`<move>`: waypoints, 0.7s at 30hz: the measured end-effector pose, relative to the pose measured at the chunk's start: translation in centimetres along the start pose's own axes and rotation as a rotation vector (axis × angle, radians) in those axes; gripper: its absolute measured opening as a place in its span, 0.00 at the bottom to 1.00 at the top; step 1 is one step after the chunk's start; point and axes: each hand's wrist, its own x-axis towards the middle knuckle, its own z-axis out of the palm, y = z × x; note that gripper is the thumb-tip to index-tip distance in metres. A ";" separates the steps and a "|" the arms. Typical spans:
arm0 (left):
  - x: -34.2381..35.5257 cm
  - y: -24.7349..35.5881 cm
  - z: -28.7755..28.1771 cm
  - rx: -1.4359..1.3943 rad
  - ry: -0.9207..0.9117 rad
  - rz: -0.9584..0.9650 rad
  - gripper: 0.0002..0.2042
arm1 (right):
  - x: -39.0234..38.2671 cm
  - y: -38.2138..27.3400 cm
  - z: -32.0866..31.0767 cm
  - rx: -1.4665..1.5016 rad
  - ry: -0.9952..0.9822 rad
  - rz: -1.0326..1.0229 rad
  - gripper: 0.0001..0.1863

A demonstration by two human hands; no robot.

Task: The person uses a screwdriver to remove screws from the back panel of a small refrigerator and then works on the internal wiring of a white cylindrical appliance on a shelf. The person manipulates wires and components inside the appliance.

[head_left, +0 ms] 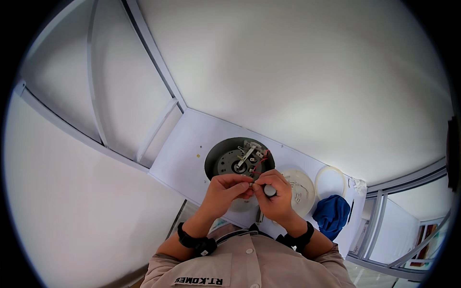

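l hand [222, 193], r hand [279, 200] pinch tiny pc [250, 184] nr grey pot [214, 154]; r also grips grey-ended hndl [270, 190]. blk lettering [198, 281] on their shirt [269, 264]. blue cloth [332, 214] rt of pot.

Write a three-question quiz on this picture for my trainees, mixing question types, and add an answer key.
1. True or false: the blue cloth lies to the right of the round grey tub.

2. Multiple choice: what colour are the wires in the tub?
A) green
B) red
C) yellow

3. Short answer: which hand holds the object with a round grey end, and where do the fingertips of both hands meet?

Key:
1. True.
2. B.
3. The right hand; its fingertips meet those of the left hand at a small piece, too small to identify.
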 end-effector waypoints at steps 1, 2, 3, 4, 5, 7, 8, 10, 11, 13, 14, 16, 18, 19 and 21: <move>0.0 0.0 -0.1 0.008 -0.006 0.002 0.09 | 0.0 0.0 0.0 0.002 0.000 0.006 0.08; 0.1 0.0 -0.1 0.017 -0.012 0.003 0.09 | 0.0 0.0 0.0 0.003 0.001 0.013 0.08; 0.1 0.0 -0.1 0.038 -0.013 0.004 0.10 | 0.0 0.0 0.0 0.004 0.002 0.019 0.08; 0.1 0.0 -0.2 0.059 -0.014 0.003 0.10 | -0.1 0.0 0.0 0.005 0.001 0.026 0.08; 0.2 0.0 -0.2 0.080 -0.014 0.002 0.10 | 0.0 -0.1 -0.1 0.005 0.000 0.032 0.08; 0.2 0.2 -0.1 0.124 -0.019 -0.007 0.10 | -0.1 -0.1 -0.1 0.003 -0.004 0.035 0.08; 0.2 0.3 -0.1 0.145 -0.022 -0.012 0.10 | -0.1 0.1 -0.2 0.001 -0.008 0.032 0.07; 0.2 0.7 0.0 0.186 -0.048 -0.007 0.10 | -0.2 0.1 -0.3 0.000 -0.014 0.033 0.07; 0.2 0.8 0.0 0.206 -0.061 -0.004 0.10 | -0.1 0.1 -0.3 0.001 -0.016 0.038 0.07; 0.2 0.6 -0.1 0.235 -0.069 0.015 0.10 | -0.2 0.1 -0.3 0.004 -0.018 0.044 0.07; 0.3 0.5 -0.1 0.250 -0.074 0.025 0.10 | -0.2 0.1 -0.3 0.004 -0.018 0.046 0.07; 0.2 0.5 0.1 0.234 -0.043 0.033 0.10 | -0.2 0.1 -0.3 0.011 -0.017 0.054 0.07; 0.1 0.3 0.2 0.210 -0.018 0.037 0.10 | -0.1 -0.1 -0.2 0.022 -0.017 0.066 0.07; 0.1 0.2 0.3 0.195 -0.007 0.038 0.09 | -0.1 0.0 -0.2 0.023 -0.021 0.061 0.07; 0.2 0.1 0.2 0.190 -0.003 0.044 0.09 | -0.1 0.0 -0.3 0.025 -0.029 0.051 0.07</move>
